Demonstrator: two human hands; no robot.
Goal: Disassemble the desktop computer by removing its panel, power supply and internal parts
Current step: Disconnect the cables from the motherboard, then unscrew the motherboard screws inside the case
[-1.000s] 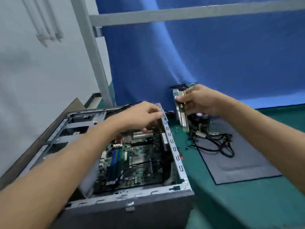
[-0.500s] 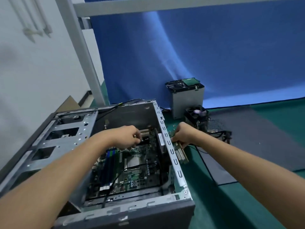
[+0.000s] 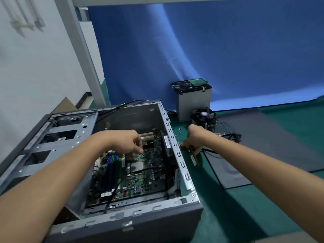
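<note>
Desktop computer (image 3: 177, 151) sits open on the green table (image 3: 245, 207); our right hand (image 3: 194, 137) has brought the expansion card (image 3: 193, 157) down beside its right wall, pinching it; left hand (image 3: 126, 142) dipped over the motherboard (image 3: 140, 174), fingers curled, can't tell if it's gripping; one more part out.

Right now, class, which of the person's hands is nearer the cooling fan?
The right. The right hand lies just in front of the fan, outside the computer case, pinching a card. The left hand is farther off, inside the case above the board.
</note>
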